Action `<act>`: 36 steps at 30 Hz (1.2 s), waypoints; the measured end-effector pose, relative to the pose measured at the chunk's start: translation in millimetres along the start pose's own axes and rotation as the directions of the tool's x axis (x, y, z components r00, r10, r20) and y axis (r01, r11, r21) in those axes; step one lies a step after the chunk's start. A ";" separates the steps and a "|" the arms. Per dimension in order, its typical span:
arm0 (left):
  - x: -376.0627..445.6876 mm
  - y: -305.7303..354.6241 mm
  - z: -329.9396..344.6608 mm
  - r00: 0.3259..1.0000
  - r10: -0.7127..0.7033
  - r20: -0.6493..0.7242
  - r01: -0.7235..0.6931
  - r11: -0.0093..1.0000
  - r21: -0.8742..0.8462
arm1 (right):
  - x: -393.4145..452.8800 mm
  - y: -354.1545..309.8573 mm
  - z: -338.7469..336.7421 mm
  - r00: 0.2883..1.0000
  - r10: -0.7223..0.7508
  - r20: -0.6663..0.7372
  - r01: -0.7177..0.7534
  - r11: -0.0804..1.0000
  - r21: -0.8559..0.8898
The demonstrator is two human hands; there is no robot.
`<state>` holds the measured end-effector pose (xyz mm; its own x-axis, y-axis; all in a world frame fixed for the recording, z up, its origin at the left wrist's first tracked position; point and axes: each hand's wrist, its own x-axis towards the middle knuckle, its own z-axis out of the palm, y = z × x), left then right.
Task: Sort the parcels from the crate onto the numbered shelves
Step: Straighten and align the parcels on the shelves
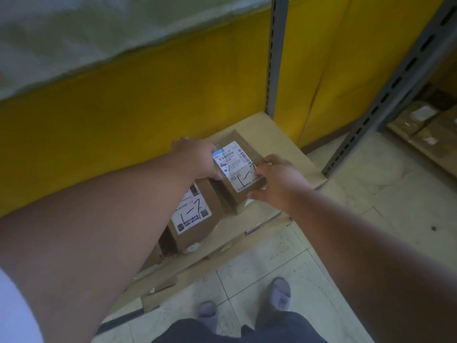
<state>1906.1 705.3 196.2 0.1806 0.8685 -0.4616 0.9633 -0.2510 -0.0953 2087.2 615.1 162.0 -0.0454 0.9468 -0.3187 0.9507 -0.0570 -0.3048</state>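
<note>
A small brown cardboard parcel [237,169], box-shaped and sealed with glossy clear tape, sits at the middle of the frame, tilted so that one corner points toward the upper left. Its top carries a white printed shipping label [236,165] with barcodes, a blue strip at one corner and a hand-drawn black mark reading like "1-7". The left hand [197,157] grips the parcel's left edge, fingers curled over the far side and thumb near the label. The right hand [277,180] holds its right edge, fingers bent round the lower corner and thumb against the label.

Just beside it, toward the lower left, lies a second brown cardboard parcel [197,216] of similar build, partly hidden by the left forearm; its white label [193,211] bears the same kind of black scrawl and small square codes. Both rest on a low shelf board covered in flat tan cardboard [277,134], matte and creased, with torn pieces along its front edge.

Behind the shelf hangs smooth yellow sheeting [148,100], with pale crinkled material across the upper left. Grey slotted steel uprights [275,55] rise at the upper centre and right. More brown boxes [420,125] lie on a shelf at the right edge. The floor is pale speckled tile [272,263], and grey slippers [280,292] show at the bottom.
</note>
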 end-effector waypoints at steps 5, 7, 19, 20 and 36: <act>1.9 10.7 5.8 0.994 0.089 -0.061 -0.087 0.996 0.024 | -12.8 17.0 0.2 0.998 0.050 -0.024 -0.049 0.997 0.058; 1.2 13.4 8.8 0.989 0.122 -0.082 -0.120 0.992 0.033 | -20.6 21.2 2.8 0.997 0.065 -0.028 -0.063 0.995 0.078; -3.4 13.2 10.9 0.985 0.140 -0.099 -0.137 0.990 0.035 | -32.5 18.1 6.3 0.996 0.082 -0.038 -0.077 0.990 0.121; -3.1 12.6 11.4 0.985 0.139 -0.099 -0.136 0.990 0.038 | -31.4 17.4 6.5 0.996 0.083 -0.036 -0.079 0.990 0.120; -110.8 26.6 43.0 0.920 0.086 -0.383 -0.207 0.935 -0.287 | -89.8 2.1 -33.1 0.969 -0.135 -0.208 0.136 0.991 -0.011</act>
<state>1903.2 584.0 206.9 0.3255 0.9408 -0.0949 0.9205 -0.2923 0.2593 2103.4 540.4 219.8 -0.1084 0.9908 -0.0811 0.9390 0.0753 -0.3355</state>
